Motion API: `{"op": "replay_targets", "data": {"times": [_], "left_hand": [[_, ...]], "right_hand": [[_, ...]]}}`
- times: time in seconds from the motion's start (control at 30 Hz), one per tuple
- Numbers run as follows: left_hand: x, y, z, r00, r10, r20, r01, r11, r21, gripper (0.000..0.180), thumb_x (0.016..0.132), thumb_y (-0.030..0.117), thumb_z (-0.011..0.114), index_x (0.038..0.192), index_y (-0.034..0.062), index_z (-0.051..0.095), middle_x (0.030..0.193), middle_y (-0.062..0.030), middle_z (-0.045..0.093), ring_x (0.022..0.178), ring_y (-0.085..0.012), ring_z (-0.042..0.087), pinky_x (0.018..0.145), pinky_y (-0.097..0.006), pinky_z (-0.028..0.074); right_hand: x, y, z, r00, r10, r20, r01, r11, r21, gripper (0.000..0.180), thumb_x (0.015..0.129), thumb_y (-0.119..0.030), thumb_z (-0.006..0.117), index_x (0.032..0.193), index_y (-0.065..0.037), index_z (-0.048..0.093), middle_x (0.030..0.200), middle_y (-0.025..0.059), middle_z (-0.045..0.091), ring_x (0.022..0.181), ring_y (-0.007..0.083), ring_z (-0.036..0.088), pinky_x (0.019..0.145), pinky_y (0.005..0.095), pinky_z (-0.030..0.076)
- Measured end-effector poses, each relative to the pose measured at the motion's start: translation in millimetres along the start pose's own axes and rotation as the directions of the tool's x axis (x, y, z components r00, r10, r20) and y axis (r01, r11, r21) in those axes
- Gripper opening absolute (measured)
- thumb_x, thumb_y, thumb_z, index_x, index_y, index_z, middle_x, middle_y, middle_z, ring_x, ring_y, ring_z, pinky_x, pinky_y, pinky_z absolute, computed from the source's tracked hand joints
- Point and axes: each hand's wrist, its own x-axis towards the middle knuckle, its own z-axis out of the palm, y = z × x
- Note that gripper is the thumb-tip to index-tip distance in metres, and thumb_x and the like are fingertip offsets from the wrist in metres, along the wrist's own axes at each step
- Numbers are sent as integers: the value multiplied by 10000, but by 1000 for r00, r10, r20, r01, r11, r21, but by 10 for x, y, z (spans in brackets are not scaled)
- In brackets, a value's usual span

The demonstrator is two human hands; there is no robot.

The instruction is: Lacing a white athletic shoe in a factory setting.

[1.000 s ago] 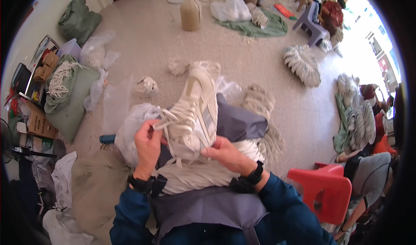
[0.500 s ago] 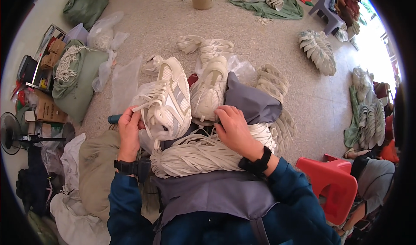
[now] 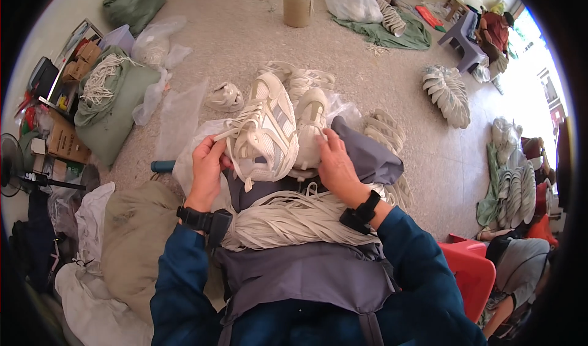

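Observation:
A cream and grey laced shoe upper (image 3: 266,135) stands tilted over my lap. My left hand (image 3: 210,162) is closed beside it, its thumb and finger pinching a flat cream shoelace near the eyelets. Right next to it lies a second shoe upper (image 3: 311,128), paler at its near end. My right hand (image 3: 337,168) has its fingertips curled on that second upper's right side. A thick bundle of cream shoelaces (image 3: 288,220) lies across my lap on the grey apron (image 3: 306,269), just below both hands.
More uppers (image 3: 311,81) lie on the floor ahead, and another stack (image 3: 384,128) is at right. A grey cloth flap (image 3: 367,153) is beside my right hand. A red stool (image 3: 468,278) stands at right, a fan (image 3: 12,165) at left. A person (image 3: 493,33) sits far right.
Both hands and the two uppers have shifted slightly right in the picture. My right hand has moved up along the second upper. The view has tilted, showing more of the far floor.

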Motion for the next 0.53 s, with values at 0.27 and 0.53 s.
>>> {"op": "replay_targets", "data": {"times": [0.27, 0.53], "left_hand": [[4, 38, 21, 998, -53, 22, 54, 997, -61, 150, 1019, 172, 612, 1035, 26, 645, 740, -1, 614, 546, -63, 550, 527, -242, 516], [5, 167, 287, 996, 64, 69, -63, 998, -16, 196, 1015, 202, 624, 1049, 11, 646, 777, -17, 633, 560, -73, 572, 524, -263, 533]], "right_hand": [[90, -56, 110, 993, 105, 47, -99, 990, -102, 593, 754, 84, 562, 1340, 48, 476, 1223, 239, 478, 1077, 440, 562, 873, 480, 520], [32, -121, -60, 991, 107, 84, -87, 974, -211, 497, 790, 3, 619, 1278, -80, 580, 1214, 185, 552, 1149, 387, 569, 986, 528, 433]]}}
